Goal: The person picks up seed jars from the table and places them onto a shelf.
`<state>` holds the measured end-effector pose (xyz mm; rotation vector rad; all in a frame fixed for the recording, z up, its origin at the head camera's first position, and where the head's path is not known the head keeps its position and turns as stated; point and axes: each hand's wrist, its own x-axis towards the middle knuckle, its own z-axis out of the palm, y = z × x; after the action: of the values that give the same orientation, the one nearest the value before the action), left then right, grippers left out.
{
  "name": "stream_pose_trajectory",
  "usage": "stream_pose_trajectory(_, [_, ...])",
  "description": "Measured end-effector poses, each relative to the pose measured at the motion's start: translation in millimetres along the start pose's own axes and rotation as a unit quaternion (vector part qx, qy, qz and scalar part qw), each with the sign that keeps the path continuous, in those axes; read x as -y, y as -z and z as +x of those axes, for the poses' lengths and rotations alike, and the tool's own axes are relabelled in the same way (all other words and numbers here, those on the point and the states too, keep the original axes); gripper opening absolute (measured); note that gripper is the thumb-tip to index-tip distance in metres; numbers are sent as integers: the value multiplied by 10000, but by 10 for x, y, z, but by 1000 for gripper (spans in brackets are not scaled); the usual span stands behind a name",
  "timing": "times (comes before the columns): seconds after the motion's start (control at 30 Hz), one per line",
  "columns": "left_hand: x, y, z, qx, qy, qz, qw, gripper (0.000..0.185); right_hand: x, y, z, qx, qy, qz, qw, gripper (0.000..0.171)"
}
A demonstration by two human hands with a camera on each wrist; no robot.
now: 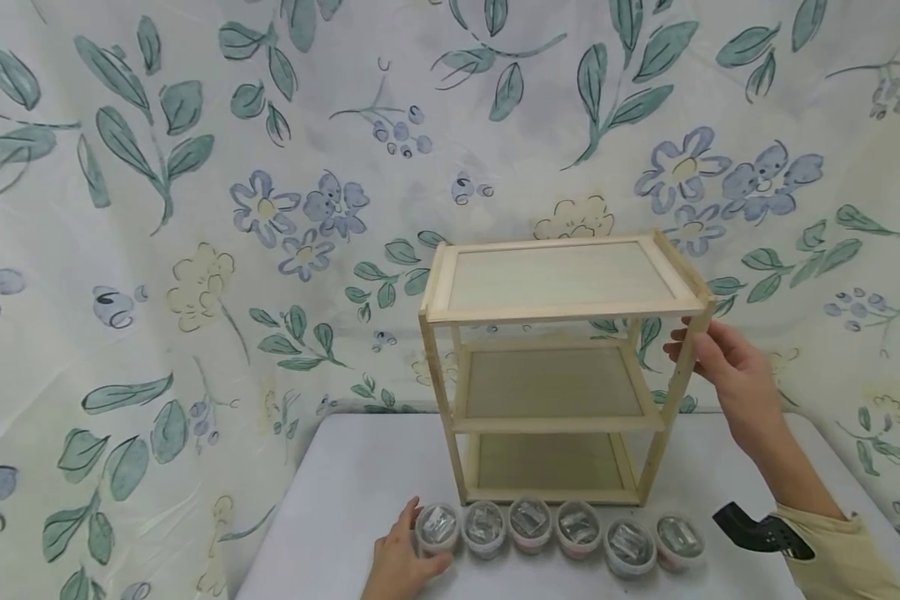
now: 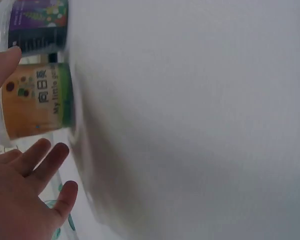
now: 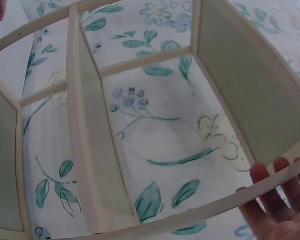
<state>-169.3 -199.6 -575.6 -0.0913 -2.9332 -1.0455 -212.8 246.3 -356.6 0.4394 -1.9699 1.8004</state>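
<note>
Left hand [image 1: 399, 560] sits on the table [image 1: 345, 483], relaxed fingers just touching the leftmost cup [image 1: 437, 528] in the row of six, not gripping. Cups look light, smooth-walled, likely slippery: grip round the side. Right hand [image 1: 727, 371], fingers straight, rests against the wooden shelf's [image 1: 562, 367] front right post. Shelf looks light, stiff: hold by posts
</note>
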Motion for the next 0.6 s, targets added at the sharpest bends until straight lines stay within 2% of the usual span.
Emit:
stream_pose_trajectory(0.07, [-8,-53,19,26,41,39,10000,99,-34,-13,19,-155,63,-137,9998,25])
stream_pose_trajectory(0.23, [-12,-116,12,-159,68,157,9997,92,-90,-66,39,-429,231,-1141,9923,20])
stream_pose_trajectory(0.3, [-26,-124,8,-253,56,198,9995,88,-100,-74,37,-463,293,-1390,9888,21])
stream_pose_trajectory(0.6, [-70,-154,45,-422,233,246,9985,81,-121,-35,74,-300,616,-1334,9887,17])
